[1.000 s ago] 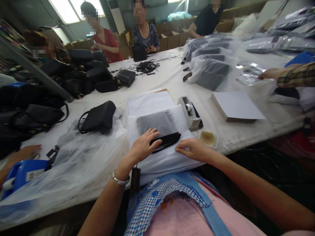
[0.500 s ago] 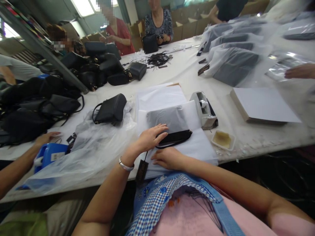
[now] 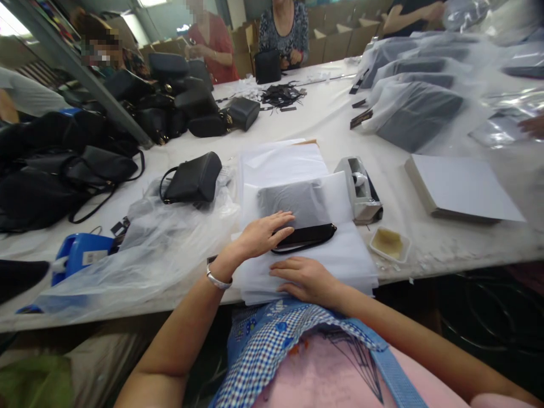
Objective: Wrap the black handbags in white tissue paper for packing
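Observation:
A black handbag [image 3: 308,235] lies in front of me, its far part covered by translucent white paper [image 3: 293,204] and its dark near edge and strap showing. My left hand [image 3: 266,233] rests palm down at the bag's left end, fingers stretched over the paper. On the white sheets [image 3: 340,258] just below the bag, my right hand [image 3: 308,279] lies flat with its fingers extended. Neither hand grips anything. Beside my left wrist, a dark tag [image 3: 211,259] is mostly hidden behind the arm.
Left of the sheets are another black handbag [image 3: 195,178], clear plastic [image 3: 182,243] and a blue container [image 3: 83,255]. A tape dispenser [image 3: 360,190], a small tray [image 3: 390,245] and a board stack [image 3: 465,190] stand right. Wrapped bags [image 3: 420,110] and co-workers are farther off.
The tag that hung between my hands now lies left, beside my left wrist. My right hand has shifted slightly right. A co-worker's hand has left the area by the blue container.

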{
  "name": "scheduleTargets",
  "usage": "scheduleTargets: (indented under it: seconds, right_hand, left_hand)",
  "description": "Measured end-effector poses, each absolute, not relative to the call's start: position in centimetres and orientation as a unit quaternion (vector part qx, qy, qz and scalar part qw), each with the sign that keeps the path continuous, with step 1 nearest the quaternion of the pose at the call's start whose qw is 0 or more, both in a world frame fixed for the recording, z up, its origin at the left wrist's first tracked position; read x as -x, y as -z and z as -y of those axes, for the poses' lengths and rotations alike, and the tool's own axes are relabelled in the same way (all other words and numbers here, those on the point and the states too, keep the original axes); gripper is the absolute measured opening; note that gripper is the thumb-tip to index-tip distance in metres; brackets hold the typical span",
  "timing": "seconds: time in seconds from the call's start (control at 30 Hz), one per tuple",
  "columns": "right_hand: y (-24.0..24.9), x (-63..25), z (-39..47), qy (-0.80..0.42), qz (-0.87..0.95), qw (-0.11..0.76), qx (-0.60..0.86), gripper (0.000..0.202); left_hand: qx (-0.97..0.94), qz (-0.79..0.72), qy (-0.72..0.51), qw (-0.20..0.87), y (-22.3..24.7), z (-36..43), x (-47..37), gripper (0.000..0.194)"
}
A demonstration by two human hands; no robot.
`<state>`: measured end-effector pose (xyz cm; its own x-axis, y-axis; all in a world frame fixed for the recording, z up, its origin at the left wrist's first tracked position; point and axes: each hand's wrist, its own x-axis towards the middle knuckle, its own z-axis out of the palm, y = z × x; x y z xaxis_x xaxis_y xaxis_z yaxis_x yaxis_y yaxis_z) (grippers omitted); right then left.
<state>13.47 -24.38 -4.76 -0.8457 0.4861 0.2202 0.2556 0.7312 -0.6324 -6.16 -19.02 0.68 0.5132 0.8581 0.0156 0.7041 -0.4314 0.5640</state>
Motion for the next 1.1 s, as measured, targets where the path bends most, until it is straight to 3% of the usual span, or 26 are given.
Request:
scheduleTargets:
  seconds: [0.17,0.33,0.43,0.53,0.9,1.1]
  right_hand:
    - [4.5,-19.4,25.5,-0.215,0.928,0.161,0.259,0.047]
    - [5.8,-19.2,26.0,-0.178,0.942,0.142,0.246,0.031]
    - [6.9,-18.5,26.2,-0.150,0.947,0.175,0.224,0.012]
    - [6.8,-18.4,26.6,-0.148,0.942,0.215,0.213,0.012]
    - [1.0,-18.5,25.1,-0.157,0.898,0.281,0.301,0.011]
    - [-1.5,-17.2,20.1,-0.076,0.895,0.205,0.388,0.012]
  left_hand:
    - [-0.834,-0.470,-0.151,0.247,-0.7,19.2,6.1,0.049]
    - [-0.834,-0.471,-0.157,0.240,-0.5,19.2,6.1,0.048]
    - [-0.836,-0.467,-0.161,0.239,-0.4,19.3,6.0,0.048]
    - [-0.836,-0.466,-0.163,0.238,-0.3,19.3,6.0,0.047]
    - [-0.828,-0.459,-0.118,0.300,-1.9,18.6,6.5,0.055]
    - [-0.803,-0.445,-0.046,0.395,-5.0,16.7,7.4,0.062]
